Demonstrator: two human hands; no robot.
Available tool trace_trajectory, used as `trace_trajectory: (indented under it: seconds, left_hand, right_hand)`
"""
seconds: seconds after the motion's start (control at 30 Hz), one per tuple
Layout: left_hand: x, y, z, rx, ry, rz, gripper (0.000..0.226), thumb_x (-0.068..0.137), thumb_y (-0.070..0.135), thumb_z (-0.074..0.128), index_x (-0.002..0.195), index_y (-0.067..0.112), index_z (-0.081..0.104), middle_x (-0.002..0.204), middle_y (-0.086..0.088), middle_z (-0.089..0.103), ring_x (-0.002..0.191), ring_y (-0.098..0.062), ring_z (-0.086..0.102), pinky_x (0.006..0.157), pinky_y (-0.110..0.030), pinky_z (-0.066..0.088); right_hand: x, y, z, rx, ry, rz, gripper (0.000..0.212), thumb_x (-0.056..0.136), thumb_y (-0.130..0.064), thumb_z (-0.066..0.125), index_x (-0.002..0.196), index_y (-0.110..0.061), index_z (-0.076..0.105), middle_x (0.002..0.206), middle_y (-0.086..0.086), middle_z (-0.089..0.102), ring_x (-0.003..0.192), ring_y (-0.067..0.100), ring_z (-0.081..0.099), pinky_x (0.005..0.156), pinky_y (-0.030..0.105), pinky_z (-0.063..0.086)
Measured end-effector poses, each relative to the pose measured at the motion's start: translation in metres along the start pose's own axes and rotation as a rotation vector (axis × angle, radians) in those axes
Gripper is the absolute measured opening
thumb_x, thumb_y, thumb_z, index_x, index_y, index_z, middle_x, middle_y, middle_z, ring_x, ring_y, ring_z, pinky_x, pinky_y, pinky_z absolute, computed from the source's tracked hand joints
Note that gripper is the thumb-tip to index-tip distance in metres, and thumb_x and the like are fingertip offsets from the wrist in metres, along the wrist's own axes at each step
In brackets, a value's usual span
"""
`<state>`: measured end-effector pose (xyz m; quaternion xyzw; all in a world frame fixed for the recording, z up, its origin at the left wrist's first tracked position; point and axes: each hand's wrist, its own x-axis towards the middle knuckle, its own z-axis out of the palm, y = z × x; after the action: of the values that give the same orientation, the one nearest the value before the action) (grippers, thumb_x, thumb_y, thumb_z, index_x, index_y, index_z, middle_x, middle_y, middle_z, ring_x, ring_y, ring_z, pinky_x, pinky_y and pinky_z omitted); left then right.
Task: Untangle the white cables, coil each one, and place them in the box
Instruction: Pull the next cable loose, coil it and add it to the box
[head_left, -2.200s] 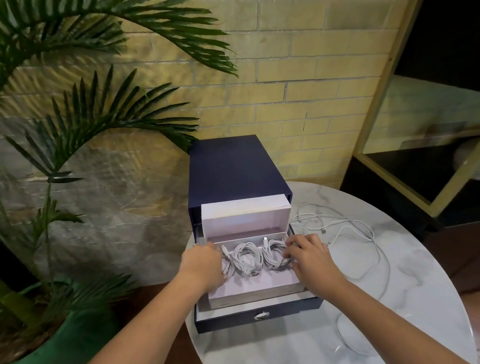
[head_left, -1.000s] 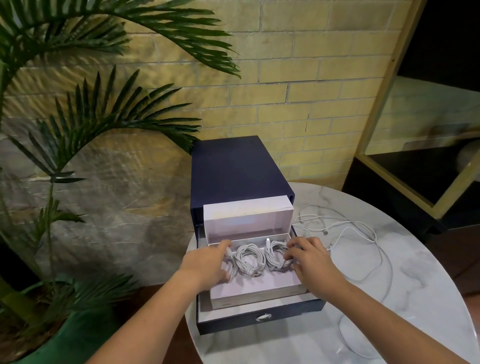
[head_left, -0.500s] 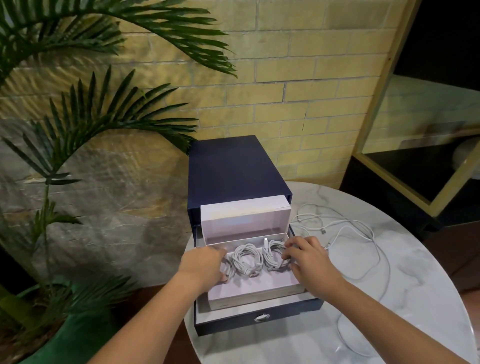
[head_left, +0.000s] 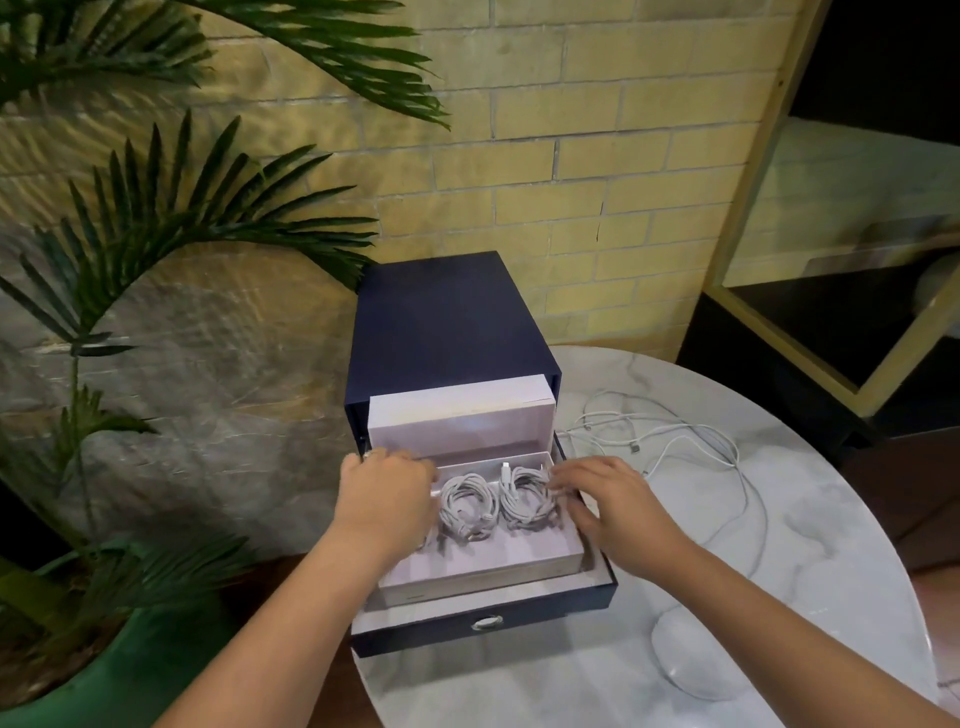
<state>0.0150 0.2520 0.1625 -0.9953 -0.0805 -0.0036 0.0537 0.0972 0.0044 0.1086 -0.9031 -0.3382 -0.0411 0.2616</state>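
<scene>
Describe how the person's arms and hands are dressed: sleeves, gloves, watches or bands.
The left hand and right hand are bare, without gloves. The left forearm and right forearm are uncovered to the frame edge: no sleeves, watch or wristband show.

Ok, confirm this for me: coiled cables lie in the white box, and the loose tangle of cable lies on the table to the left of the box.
Not quite. The head view shows the loose tangle of cable on the table to the right of the white box, not the left. The coiled cables do lie in that box.

room over table (head_left: 831, 545) right of box (head_left: 447, 322), loose cables (head_left: 670, 440) strewn there, upright lid (head_left: 462, 423) behind
</scene>
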Motion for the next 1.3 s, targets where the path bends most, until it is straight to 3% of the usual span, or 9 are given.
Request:
trace_trajectory:
  seconds: [0.33, 0.47, 0.6, 0.7, 0.8, 0.93, 1.03, 1.13, 1.3]
  left_hand:
    - [0.031, 0.142, -0.022, -0.495, 0.021, 0.221, 0.023, 0.091, 0.036, 0.055, 0.111, 0.030, 0.065, 0.100, 0.012, 0.066, 0.091, -0.012, 0.061, 0.083, -0.028, 0.048]
    - [0.043, 0.200, -0.004, -0.602, -0.074, 0.226, 0.021, 0.090, 0.032, 0.055, 0.108, 0.028, 0.066, 0.100, 0.009, 0.065, 0.091, -0.014, 0.061, 0.083, -0.031, 0.048]
    - [0.050, 0.249, 0.022, -0.611, -0.177, 0.219, 0.025, 0.091, 0.032, 0.054, 0.112, 0.026, 0.065, 0.102, 0.008, 0.064, 0.093, -0.013, 0.059, 0.084, -0.029, 0.047]
    - [0.053, 0.273, 0.039, -0.646, -0.259, 0.168, 0.027, 0.092, 0.031, 0.053, 0.116, 0.026, 0.063, 0.105, 0.007, 0.062, 0.099, -0.012, 0.058, 0.087, -0.027, 0.047]
    - [0.053, 0.288, 0.048, -0.648, -0.314, 0.128, 0.034, 0.091, 0.030, 0.056, 0.125, 0.026, 0.058, 0.113, 0.006, 0.060, 0.104, -0.013, 0.056, 0.092, -0.027, 0.044]
    - [0.057, 0.299, 0.058, -0.577, -0.380, 0.114, 0.054, 0.087, 0.036, 0.061, 0.138, 0.030, 0.043, 0.134, 0.007, 0.049, 0.124, -0.017, 0.043, 0.104, -0.031, 0.037]
    - [0.061, 0.305, 0.064, -0.546, -0.363, 0.131, 0.032, 0.091, 0.039, 0.056, 0.122, 0.032, 0.057, 0.130, 0.008, 0.053, 0.121, -0.016, 0.047, 0.102, -0.031, 0.037]
    - [0.064, 0.309, 0.060, -0.627, -0.310, 0.094, 0.022, 0.098, 0.031, 0.043, 0.094, 0.024, 0.063, 0.107, 0.005, 0.063, 0.102, -0.016, 0.057, 0.091, -0.033, 0.044]
    - [0.068, 0.302, 0.035, -0.856, -0.162, -0.035, 0.033, 0.102, 0.038, 0.036, 0.081, 0.021, 0.055, 0.080, 0.006, 0.064, 0.076, -0.011, 0.061, 0.068, -0.020, 0.046]
  right_hand:
    - [-0.020, 0.110, -0.065, 0.077, -0.029, 0.092, 0.015, 0.091, -0.017, 0.061, 0.101, -0.024, 0.069, 0.103, -0.014, 0.065, 0.101, 0.011, 0.053, 0.085, 0.017, 0.034]
    - [-0.036, 0.169, -0.062, -0.051, -0.257, 0.218, 0.026, 0.093, -0.021, 0.056, 0.118, -0.023, 0.063, 0.123, -0.007, 0.061, 0.115, 0.016, 0.052, 0.094, 0.025, 0.041]
    - [-0.052, 0.216, -0.048, -0.218, -0.549, 0.256, 0.046, 0.094, -0.020, 0.050, 0.139, -0.027, 0.043, 0.145, -0.007, 0.043, 0.132, 0.022, 0.036, 0.104, 0.036, 0.038]
    - [-0.061, 0.238, -0.044, -0.349, -0.632, 0.164, 0.048, 0.094, -0.016, 0.048, 0.140, -0.028, 0.042, 0.140, -0.005, 0.046, 0.130, 0.023, 0.036, 0.101, 0.035, 0.036]
    - [-0.064, 0.249, -0.048, -0.317, -0.555, 0.072, 0.035, 0.093, -0.010, 0.045, 0.121, -0.026, 0.060, 0.121, -0.005, 0.059, 0.114, 0.020, 0.050, 0.087, 0.030, 0.039]
    - [-0.059, 0.243, -0.079, 0.010, -0.400, 0.044, 0.025, 0.094, -0.010, 0.048, 0.107, -0.019, 0.067, 0.104, -0.005, 0.067, 0.093, 0.013, 0.061, 0.081, 0.030, 0.049]
    - [-0.050, 0.237, -0.109, 0.190, -0.232, 0.001, 0.022, 0.094, -0.008, 0.050, 0.104, -0.014, 0.069, 0.088, -0.008, 0.064, 0.072, 0.000, 0.056, 0.069, 0.018, 0.049]
    - [-0.037, 0.234, -0.136, 0.170, -0.139, -0.088, 0.020, 0.095, -0.010, 0.052, 0.105, -0.015, 0.068, 0.091, -0.007, 0.066, 0.078, 0.001, 0.057, 0.071, 0.011, 0.043]
    - [-0.021, 0.234, -0.178, 0.113, 0.032, -0.092, 0.021, 0.096, -0.009, 0.052, 0.111, -0.012, 0.066, 0.106, -0.001, 0.066, 0.099, 0.012, 0.058, 0.087, 0.024, 0.046]
